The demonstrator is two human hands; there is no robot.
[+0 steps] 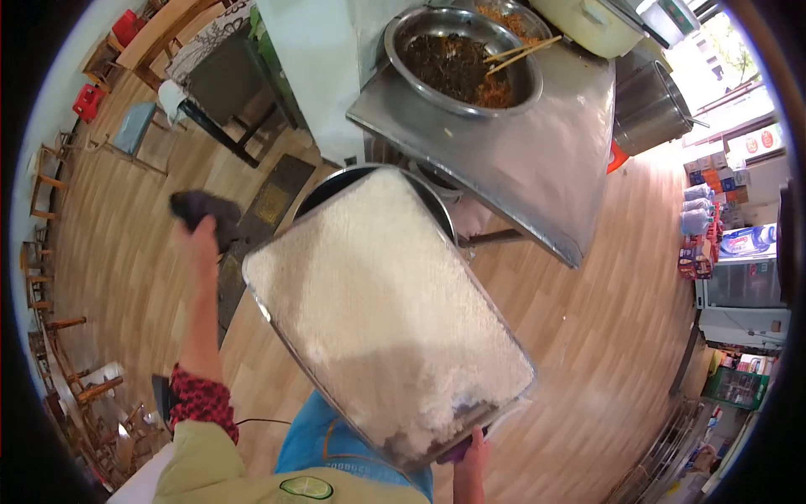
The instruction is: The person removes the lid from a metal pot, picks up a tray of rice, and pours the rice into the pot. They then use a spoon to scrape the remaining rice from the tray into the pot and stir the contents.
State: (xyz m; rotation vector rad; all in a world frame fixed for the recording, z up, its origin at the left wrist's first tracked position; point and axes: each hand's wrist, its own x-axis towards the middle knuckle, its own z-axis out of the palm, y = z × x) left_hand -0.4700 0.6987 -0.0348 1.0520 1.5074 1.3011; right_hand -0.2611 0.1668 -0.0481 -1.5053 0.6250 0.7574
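A large rectangular metal tray (295, 357) is spread with pale, grainy food (361, 277) that looks like rice; near its closest corner some bare metal shows. My right hand (474, 458) is closed on that near edge, with a bit of purple cloth (454, 452) at the grip. Off to the left, my left hand (200, 239) is closed on a dark cloth (206, 210), apart from the tray. Behind the tray's far end is a round dark pot (336, 179), mostly covered from view.
A steel table (512, 160) carries a metal bowl (395, 63) of dark food with chopsticks (520, 55). Beside it stands a tall steel pot (651, 109). Chairs and a stool (134, 126) line the left; stacked goods (701, 218) are at right.
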